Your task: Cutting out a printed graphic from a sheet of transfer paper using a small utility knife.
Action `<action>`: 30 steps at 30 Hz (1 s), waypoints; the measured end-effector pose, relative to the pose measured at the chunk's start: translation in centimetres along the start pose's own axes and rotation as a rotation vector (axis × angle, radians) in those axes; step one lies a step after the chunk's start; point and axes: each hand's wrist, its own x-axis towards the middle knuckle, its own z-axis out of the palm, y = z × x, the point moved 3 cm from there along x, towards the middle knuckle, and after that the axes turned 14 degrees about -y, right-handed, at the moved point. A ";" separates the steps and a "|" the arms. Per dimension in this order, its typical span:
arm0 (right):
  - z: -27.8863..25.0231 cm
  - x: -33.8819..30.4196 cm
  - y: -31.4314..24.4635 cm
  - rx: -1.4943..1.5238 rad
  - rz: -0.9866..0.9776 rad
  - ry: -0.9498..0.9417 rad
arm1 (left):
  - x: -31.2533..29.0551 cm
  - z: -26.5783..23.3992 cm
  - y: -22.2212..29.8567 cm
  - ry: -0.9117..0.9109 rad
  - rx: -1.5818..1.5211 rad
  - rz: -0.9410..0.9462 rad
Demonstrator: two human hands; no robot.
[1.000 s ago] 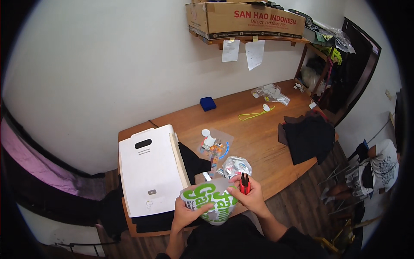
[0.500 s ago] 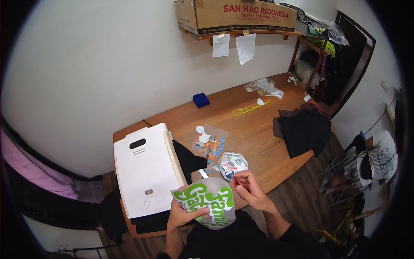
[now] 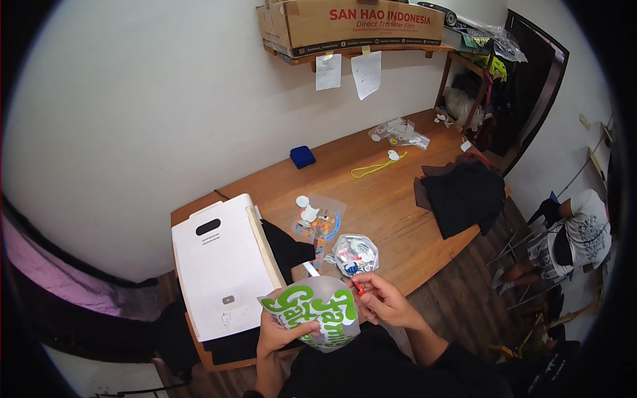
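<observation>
Closest to me, the left hand (image 3: 282, 335) is closed on a translucent sheet (image 3: 337, 335), thumb across its face. The sheet tilts up before the black-clothed torso, near the table edge, and I can read its big, rounded green lettering. At the sheet's right edge, the right hand (image 3: 386, 304) has its fingers curled around a red tool (image 3: 358, 288), mostly hidden; I cannot tell whether they also touch the sheet.

Just beyond, I see a clear plastic holder (image 3: 356, 247) full of white and coloured scraps. To the left lies a white panel (image 3: 225, 282), with small dark print below its oval slot. Behind the holder, a clear film (image 3: 326, 224) carries curved blue lettering.

Farther along the table (image 3: 391, 209) are a blue square item (image 3: 302, 157) and a yellow-green cord (image 3: 371, 170). Above, a cardboard box (image 3: 295, 23) shows large red lettering over a black printed strip; writing on the hanging papers (image 3: 366, 74) is too faint for me.
</observation>
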 end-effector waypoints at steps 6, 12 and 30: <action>-0.1 -0.3 0.0 0.075 -0.032 0.080 | 0.3 0.3 0.4 0.027 -0.006 0.062; 0.6 -0.2 0.3 -0.040 -0.005 0.146 | 0.1 0.0 0.0 -0.006 0.054 0.049; 2.0 -0.3 1.8 -0.148 -0.059 0.252 | -0.5 -0.3 -0.6 0.214 -0.006 0.171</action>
